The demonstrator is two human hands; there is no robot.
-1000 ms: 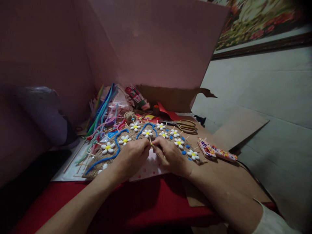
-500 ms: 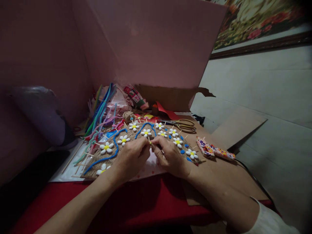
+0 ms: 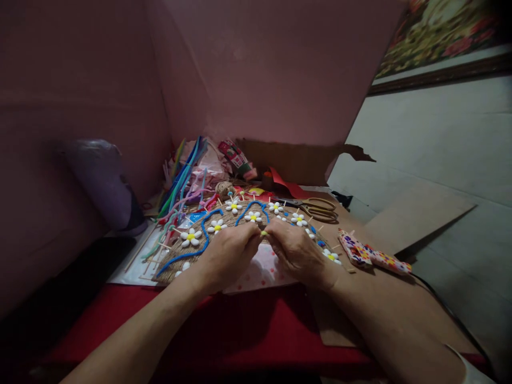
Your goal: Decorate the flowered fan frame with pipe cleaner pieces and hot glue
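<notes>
My left hand (image 3: 232, 255) and my right hand (image 3: 298, 253) are both closed, their fingertips almost meeting. Between them they pinch a small yellow piece (image 3: 264, 233), soft-looking like modelling clay; the fingers hide most of it. Just beyond and beneath the hands lies an arch wrapped in twine (image 3: 200, 256). White daisies with yellow centres (image 3: 191, 237) dot it, along with wavy blue strips (image 3: 206, 240) and blue dots. Thin sticks jut from its outer edge, some with small coloured tips. My wrists and hands cover part of the arch.
Behind the arch are a ball of twine (image 3: 224, 189), scissors (image 3: 320, 209) and coloured pipe cleaners (image 3: 184, 176). A flower-patterned glue gun (image 3: 360, 250) lies on cardboard at right, its cord trailing. A purple wrapped bundle (image 3: 102, 186) stands left. Red cloth (image 3: 240, 325) covers the near edge.
The view has swung slightly left, so everything sits further right. My hands have turned a little, and the yellow piece now shows between the fingertips; the stick seen there before is no longer visible.
</notes>
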